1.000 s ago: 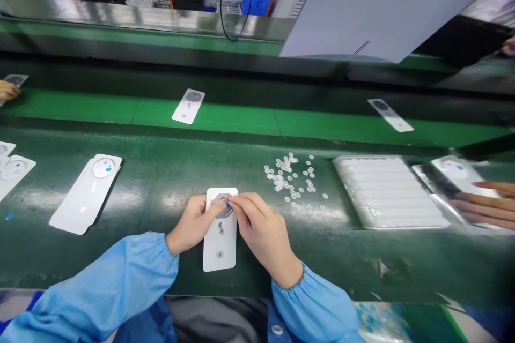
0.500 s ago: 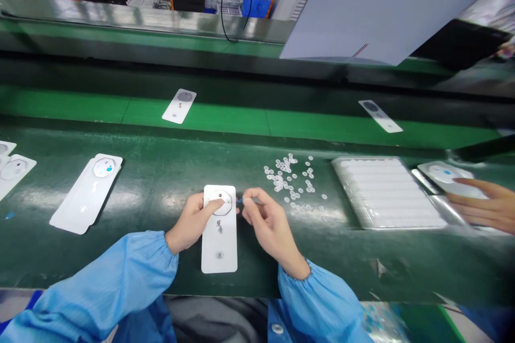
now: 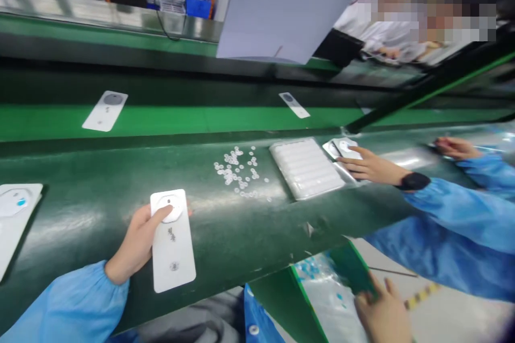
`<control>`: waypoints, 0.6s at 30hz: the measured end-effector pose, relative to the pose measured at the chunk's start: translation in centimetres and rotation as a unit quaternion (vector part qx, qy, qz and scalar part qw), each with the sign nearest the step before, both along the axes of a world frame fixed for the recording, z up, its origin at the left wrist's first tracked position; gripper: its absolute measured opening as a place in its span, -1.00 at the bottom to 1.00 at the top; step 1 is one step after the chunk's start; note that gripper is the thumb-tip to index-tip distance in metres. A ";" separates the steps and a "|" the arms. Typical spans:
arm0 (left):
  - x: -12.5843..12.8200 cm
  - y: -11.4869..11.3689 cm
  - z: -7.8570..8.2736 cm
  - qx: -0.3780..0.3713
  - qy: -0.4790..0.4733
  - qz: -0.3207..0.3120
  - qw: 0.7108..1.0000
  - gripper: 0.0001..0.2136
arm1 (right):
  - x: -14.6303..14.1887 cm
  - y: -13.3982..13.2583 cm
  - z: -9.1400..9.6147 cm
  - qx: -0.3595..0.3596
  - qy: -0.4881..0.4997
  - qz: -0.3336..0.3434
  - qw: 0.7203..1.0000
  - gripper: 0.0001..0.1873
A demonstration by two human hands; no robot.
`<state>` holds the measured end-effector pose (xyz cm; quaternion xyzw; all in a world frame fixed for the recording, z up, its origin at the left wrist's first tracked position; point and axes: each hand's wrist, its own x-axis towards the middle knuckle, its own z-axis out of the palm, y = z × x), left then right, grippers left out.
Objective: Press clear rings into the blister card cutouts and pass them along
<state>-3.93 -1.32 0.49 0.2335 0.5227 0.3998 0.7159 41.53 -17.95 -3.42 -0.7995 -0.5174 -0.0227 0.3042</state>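
White card (image 3: 173, 246) lies on the green desk (image 3: 241, 236), gripped at its near left edge by the left hand (image 3: 139, 241), whose thumb presses its round disc, while the half-open right hand (image 3: 382, 313) touches a green-edged plastic bag (image 3: 325, 295) below; one more card (image 3: 14, 214) lies left, and two far cards (image 3: 104, 111) (image 3: 294, 105) lie beyond.

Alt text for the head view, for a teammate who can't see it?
The person's left hand presses a white card on a green conveyor belt; the right hand touches a green-edged container. A co-worker's hand rests on another card.
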 end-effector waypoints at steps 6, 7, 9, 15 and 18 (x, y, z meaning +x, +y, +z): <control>0.0 0.2 0.4 -0.017 0.010 -0.008 1.000 -0.43 | -9.9 11.7 0.1 0.041 0.004 0.162 0.986 -0.66; 0.0 0.3 0.4 -0.016 0.011 -0.009 1.000 -0.42 | -10.6 13.2 0.1 0.039 0.002 0.186 0.982 -0.63; -0.1 0.2 0.2 -0.008 0.014 -0.003 1.000 -0.41 | -11.3 14.7 0.2 0.041 0.000 0.214 0.976 -0.57; 0.3 -0.4 -0.5 0.042 -0.006 0.018 0.999 -0.37 | -13.3 7.9 -1.1 0.023 0.017 0.385 0.922 -0.66; 0.5 -0.4 -0.8 0.066 -0.034 0.056 0.996 -0.14 | -13.1 4.4 -2.9 0.003 0.004 0.474 0.881 -0.53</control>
